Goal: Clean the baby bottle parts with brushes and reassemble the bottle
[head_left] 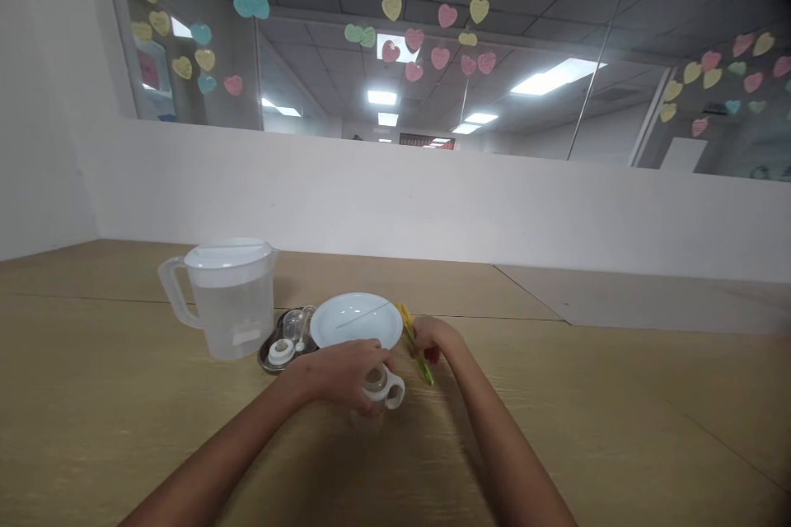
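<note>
My left hand (352, 375) is closed round the top of a baby bottle (369, 420), a clear body with a white collar and a white side handle, standing on the table in front of the plate. To the right, my right hand (432, 338) has its fingers curled at a slim yellow-and-green stick-like thing (426, 366), which lies slanted beside the plate; its exact kind is unclear. A white plate (334, 309) sits just beyond my hands, with a thin straight line across it. My left hand hides the plate's near edge and part of the bottle.
Left of the plate, a small metal tray (264, 358) holds a white ring (281, 352), a clear dome cap (293, 325) and a white straw-like piece (302, 338). A lidded plastic pitcher (231, 309) stands farther left. Behind the wooden table (587, 412) rises a white wall (371, 198).
</note>
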The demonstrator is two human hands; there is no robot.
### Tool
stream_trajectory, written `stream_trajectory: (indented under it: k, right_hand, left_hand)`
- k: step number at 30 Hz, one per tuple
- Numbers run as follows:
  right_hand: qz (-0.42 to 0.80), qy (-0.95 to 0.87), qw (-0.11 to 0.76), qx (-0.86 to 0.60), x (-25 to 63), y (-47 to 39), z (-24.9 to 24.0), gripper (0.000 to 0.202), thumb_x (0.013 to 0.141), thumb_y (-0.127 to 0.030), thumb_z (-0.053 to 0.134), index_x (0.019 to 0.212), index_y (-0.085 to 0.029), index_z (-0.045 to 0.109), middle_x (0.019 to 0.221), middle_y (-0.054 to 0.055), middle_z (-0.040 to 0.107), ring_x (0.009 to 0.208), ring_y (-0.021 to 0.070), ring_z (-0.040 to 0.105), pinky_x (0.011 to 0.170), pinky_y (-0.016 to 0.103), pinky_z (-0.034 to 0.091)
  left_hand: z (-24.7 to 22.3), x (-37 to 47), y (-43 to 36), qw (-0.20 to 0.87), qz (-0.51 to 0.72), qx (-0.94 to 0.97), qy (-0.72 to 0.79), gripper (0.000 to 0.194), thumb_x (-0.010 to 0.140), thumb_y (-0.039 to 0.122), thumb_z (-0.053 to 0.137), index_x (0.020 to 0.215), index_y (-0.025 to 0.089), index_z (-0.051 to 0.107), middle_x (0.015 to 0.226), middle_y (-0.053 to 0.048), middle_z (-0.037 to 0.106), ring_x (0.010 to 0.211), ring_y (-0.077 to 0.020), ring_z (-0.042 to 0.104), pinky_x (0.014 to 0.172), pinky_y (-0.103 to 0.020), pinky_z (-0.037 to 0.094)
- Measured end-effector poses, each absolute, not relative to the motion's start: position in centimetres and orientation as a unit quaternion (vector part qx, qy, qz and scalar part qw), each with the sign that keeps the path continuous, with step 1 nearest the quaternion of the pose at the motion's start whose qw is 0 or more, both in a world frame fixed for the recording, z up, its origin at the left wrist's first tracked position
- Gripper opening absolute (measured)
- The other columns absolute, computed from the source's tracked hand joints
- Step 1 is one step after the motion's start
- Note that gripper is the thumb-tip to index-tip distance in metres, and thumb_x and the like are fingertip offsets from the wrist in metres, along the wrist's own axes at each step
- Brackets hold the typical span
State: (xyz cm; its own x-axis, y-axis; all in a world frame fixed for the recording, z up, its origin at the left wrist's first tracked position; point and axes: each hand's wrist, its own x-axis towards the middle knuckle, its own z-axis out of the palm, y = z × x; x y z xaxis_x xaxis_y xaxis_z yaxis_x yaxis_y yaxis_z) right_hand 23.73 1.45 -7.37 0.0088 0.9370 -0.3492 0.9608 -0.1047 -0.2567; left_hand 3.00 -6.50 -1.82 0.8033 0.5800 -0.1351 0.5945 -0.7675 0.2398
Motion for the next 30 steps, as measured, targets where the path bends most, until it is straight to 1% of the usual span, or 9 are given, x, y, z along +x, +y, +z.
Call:
stream_trajectory:
  k: [3, 6, 9, 12, 14, 18, 22, 26, 30]
  right_hand:
    - [-0.193, 0.680, -0.008, 0.707, 24.4, 1.2, -6.3, 0.013, 0.068, -0.012, 0.058, 0.078, -0.008, 0.066, 0.067, 0.012, 0.068, 0.051, 0.0189, 0.063, 0.050, 0.024, 0.046]
    - [-0.142, 0.684, -0.067, 0.712, 24.9, 1.2, -5.4, 0.021, 0.076, -0.017, 0.051, 0.087, -0.008, 0.065, 0.070, 0.015, 0.068, 0.055, 0.0200, 0.064, 0.054, 0.026, 0.045]
    - [-0.085, 0.678, -0.139, 0.717, 24.8, 1.5, -5.1, 0.027, 0.082, -0.020, 0.043, 0.094, -0.007, 0.064, 0.084, 0.019, 0.068, 0.074, 0.0226, 0.066, 0.065, 0.027, 0.044]
    - [-0.052, 0.671, -0.205, 0.711, 23.9, 2.2, -5.8, 0.034, 0.087, -0.021, 0.033, 0.101, -0.007, 0.060, 0.101, 0.021, 0.064, 0.093, 0.0240, 0.061, 0.075, 0.029, 0.042]
    - [-0.054, 0.679, -0.238, 0.692, 23.2, 2.6, -6.5, 0.038, 0.090, -0.024, 0.027, 0.109, -0.008, 0.056, 0.105, 0.018, 0.063, 0.098, 0.0223, 0.059, 0.079, 0.028, 0.040]
    - [-0.088, 0.719, -0.276, 0.631, 22.0, 3.0, -8.2, 0.042, 0.092, -0.033, 0.028, 0.125, -0.013, 0.046, 0.119, 0.010, 0.058, 0.107, 0.0157, 0.054, 0.087, 0.022, 0.037]
    - [-0.110, 0.743, -0.283, 0.597, 21.1, 3.3, -9.7, 0.046, 0.092, -0.037, 0.028, 0.127, -0.014, 0.046, 0.129, 0.007, 0.051, 0.116, 0.0137, 0.047, 0.095, 0.021, 0.031]
    - [-0.108, 0.737, -0.277, 0.607, 20.5, 3.9, -10.6, 0.050, 0.091, -0.042, 0.027, 0.128, -0.014, 0.047, 0.129, 0.009, 0.050, 0.119, 0.0176, 0.044, 0.100, 0.027, 0.027]
    - [-0.105, 0.722, -0.261, 0.632, 20.6, 4.5, -11.0, 0.051, 0.090, -0.047, 0.026, 0.128, -0.020, 0.048, 0.132, 0.007, 0.047, 0.122, 0.0236, 0.039, 0.102, 0.038, 0.022]
  left_hand:
    - [-1.9, 3.0, -6.3, 0.135, -0.025, 0.939, 0.316, 0.048, 0.062, 0.030, 0.065, 0.108, 0.023, 0.052, 0.105, -0.003, 0.055, 0.095, -0.0202, 0.053, 0.081, -0.028, 0.042]
    - [-2.0, 3.0, -6.3, 0.136, -0.030, 0.936, 0.322, 0.053, 0.063, 0.032, 0.065, 0.113, 0.024, 0.051, 0.106, -0.004, 0.056, 0.097, -0.0211, 0.054, 0.083, -0.028, 0.042]
    - [-1.3, 2.6, -6.5, 0.140, -0.019, 0.938, 0.318, 0.064, 0.063, 0.035, 0.066, 0.122, 0.024, 0.046, 0.117, -0.005, 0.054, 0.106, -0.0228, 0.051, 0.090, -0.029, 0.039]
    - [0.4, 1.0, -6.1, 0.145, 0.026, 0.931, 0.335, 0.075, 0.065, 0.041, 0.066, 0.132, 0.025, 0.036, 0.136, -0.004, 0.041, 0.122, -0.0236, 0.039, 0.100, -0.030, 0.031]
    - [1.4, -0.8, -5.2, 0.141, 0.069, 0.913, 0.376, 0.071, 0.071, 0.044, 0.059, 0.134, 0.025, 0.033, 0.140, -0.003, 0.036, 0.125, -0.0226, 0.036, 0.103, -0.030, 0.029]
    - [1.5, -4.4, -1.7, 0.115, 0.134, 0.866, 0.468, 0.057, 0.080, 0.047, 0.045, 0.130, 0.020, 0.039, 0.132, -0.006, 0.047, 0.118, -0.0211, 0.044, 0.096, -0.030, 0.036]
    - [-0.4, -6.1, 1.7, 0.054, 0.086, 0.841, 0.532, 0.041, 0.081, 0.036, 0.041, 0.110, 0.012, 0.057, 0.106, -0.011, 0.064, 0.094, -0.0219, 0.059, 0.079, -0.028, 0.045]
    - [-2.3, -5.7, 3.1, -0.020, 0.045, 0.826, 0.562, 0.029, 0.079, 0.020, 0.041, 0.092, 0.014, 0.065, 0.093, -0.010, 0.068, 0.082, -0.0211, 0.062, 0.069, -0.027, 0.045]
    - [-3.9, -4.6, 3.7, -0.054, 0.045, 0.811, 0.581, 0.029, 0.080, 0.017, 0.039, 0.087, 0.014, 0.068, 0.093, -0.014, 0.067, 0.084, -0.0238, 0.062, 0.069, -0.030, 0.044]
